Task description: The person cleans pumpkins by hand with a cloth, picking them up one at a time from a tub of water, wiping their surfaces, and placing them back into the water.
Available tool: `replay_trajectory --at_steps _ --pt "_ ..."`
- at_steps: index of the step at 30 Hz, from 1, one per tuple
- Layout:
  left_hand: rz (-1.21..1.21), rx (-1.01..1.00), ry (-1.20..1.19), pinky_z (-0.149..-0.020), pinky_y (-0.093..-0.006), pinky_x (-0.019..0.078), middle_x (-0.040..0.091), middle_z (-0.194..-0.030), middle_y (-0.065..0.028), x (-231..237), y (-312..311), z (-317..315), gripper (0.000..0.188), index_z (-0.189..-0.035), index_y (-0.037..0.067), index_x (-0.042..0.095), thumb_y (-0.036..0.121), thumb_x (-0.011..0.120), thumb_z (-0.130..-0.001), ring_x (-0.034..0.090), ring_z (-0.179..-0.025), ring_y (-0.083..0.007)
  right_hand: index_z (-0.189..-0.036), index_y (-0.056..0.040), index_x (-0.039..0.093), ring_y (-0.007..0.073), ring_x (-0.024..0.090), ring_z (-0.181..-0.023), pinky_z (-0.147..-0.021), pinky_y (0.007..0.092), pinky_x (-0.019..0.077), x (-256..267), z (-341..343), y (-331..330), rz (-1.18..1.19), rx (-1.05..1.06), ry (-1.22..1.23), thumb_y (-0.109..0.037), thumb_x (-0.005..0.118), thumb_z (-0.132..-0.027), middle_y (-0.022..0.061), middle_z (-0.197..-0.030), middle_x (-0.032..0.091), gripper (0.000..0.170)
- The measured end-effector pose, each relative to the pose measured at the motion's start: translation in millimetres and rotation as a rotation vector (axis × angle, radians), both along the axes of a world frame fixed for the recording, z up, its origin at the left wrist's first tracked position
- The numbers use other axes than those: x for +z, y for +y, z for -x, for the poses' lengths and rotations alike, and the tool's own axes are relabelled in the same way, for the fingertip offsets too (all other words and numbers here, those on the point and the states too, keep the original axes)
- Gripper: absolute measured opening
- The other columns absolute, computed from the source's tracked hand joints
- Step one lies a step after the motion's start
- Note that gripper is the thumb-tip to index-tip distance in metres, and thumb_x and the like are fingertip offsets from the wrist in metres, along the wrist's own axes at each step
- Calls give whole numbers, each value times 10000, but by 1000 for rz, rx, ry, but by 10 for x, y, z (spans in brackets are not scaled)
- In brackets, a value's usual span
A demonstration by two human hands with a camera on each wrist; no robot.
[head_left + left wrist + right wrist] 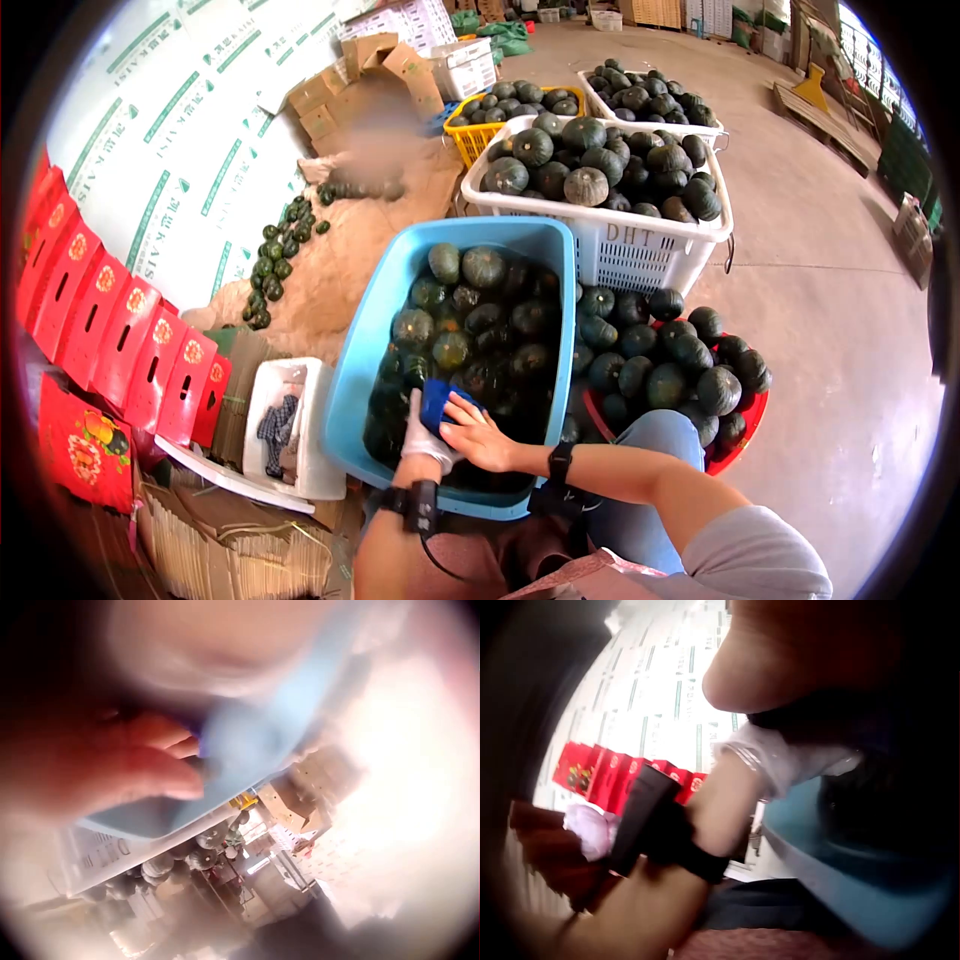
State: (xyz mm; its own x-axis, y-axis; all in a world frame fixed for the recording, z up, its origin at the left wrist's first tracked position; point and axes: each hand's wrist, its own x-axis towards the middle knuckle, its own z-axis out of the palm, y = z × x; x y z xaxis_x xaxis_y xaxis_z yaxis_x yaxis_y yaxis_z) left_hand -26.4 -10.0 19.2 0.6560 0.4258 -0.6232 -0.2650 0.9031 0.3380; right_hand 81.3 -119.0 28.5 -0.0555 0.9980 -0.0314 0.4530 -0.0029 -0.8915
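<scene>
My left hand (pixel 425 440), in a white glove, reaches over the near end of a light blue tub (pixel 345 370). Beside its thumb is a blue cloth (pixel 437 404), which my bare right hand (pixel 480 440) holds with its fingers laid across it. Dark green kabocha squash (pixel 484 267) crowd the dark, wet inside of the tub. In the right wrist view the white glove (pixel 810 761) borders a dark rounded shape. I cannot tell what the left fingers hold. Only a sliver of blue shows by the right fingers (pixel 169 776) in the left wrist view.
White crates (pixel 640 250) and a yellow crate (pixel 470 140) heaped with squash stand behind. A red basin (pixel 745 440) of squash sits at the right. At the left are a white foam box (pixel 325 430) and red cartons (pixel 120 340). Small squash (pixel 275 255) lie on brown sheeting.
</scene>
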Motion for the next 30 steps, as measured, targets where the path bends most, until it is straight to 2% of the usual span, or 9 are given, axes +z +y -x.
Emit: replay_trajectory --at_steps 4,7,11,15,19,22,26,27,30 --pt "-68 -66 247 -1027 -545 355 526 -1332 -78 47 -155 -96 761 -1280 243 517 809 309 -816 477 -1212 -324 -1321 -64 535 309 228 -1422 -1143 409 206 -270 -104 289 -280 -194 30 -473 319 -1004 135 -1483 372 561" --pt "-882 -100 592 -881 -401 475 557 -1195 -87 -91 -134 -193 701 -1294 36 466 616 495 -903 530 -1041 -231 -1263 -52 584 285 525 -1218 -1034 328 374 -293 -276 508 141 -432 470 -447 412 -972 145 -1248 611 520" --pt "-1109 89 412 -812 -292 492 527 -1080 -96 144 -265 -339 662 -1218 27 421 150 833 -715 533 -946 -155 -993 -72 668 195 628 -901 -852 333 479 -281 -425 651 443 -464 1478 -459 529 -918 71 -1004 684 419" --pt "-1612 -141 324 -930 -365 449 476 -1186 -123 346 -159 -235 971 -1388 58 260 203 858 -638 507 -1049 -219 -1011 -99 663 225 637 -874 -817 371 502 138 -456 394 460 -328 1641 -502 565 -891 70 -995 682 432" --pt "-2157 -425 727 -949 -481 427 491 -1233 -244 647 -321 -228 1076 -1357 10 290 263 885 -497 485 -1139 -434 -1144 -63 635 216 614 -1007 -900 345 481 34 -478 276 561 -379 1264 -654 663 -770 87 -1139 643 700" --pt "-1903 -123 296 -979 -435 419 436 -1282 -208 510 -319 -174 1072 -1372 12 268 227 891 -526 472 -1146 -363 -1162 -21 609 185 616 -996 -890 340 491 -5 -462 228 385 -493 1197 -558 705 -793 88 -1120 646 659" --pt "-1056 -47 129 -1002 -397 420 485 -1300 -111 207 -316 14 436 -1288 47 494 291 569 -934 501 -1163 -242 -1072 -30 646 170 643 -917 -836 320 507 148 -511 227 345 -472 1221 -454 635 -889 64 -1033 679 462" --pt "-485 -52 -166 -1003 -395 428 533 -1297 -82 -164 -257 10 504 -1322 81 484 420 487 -949 522 -1164 -224 -1072 -19 638 191 647 -901 -824 330 507 139 -485 249 290 -487 1002 -473 599 -904 80 -1023 682 485" --pt "-261 188 -259 -943 -407 477 637 -1166 -93 -85 -288 -102 395 -1179 79 590 380 513 -937 604 -1062 -258 -1021 -3 578 427 602 -958 -792 466 482 263 -412 222 69 -454 -8 -515 382 -976 252 -1013 637 550"
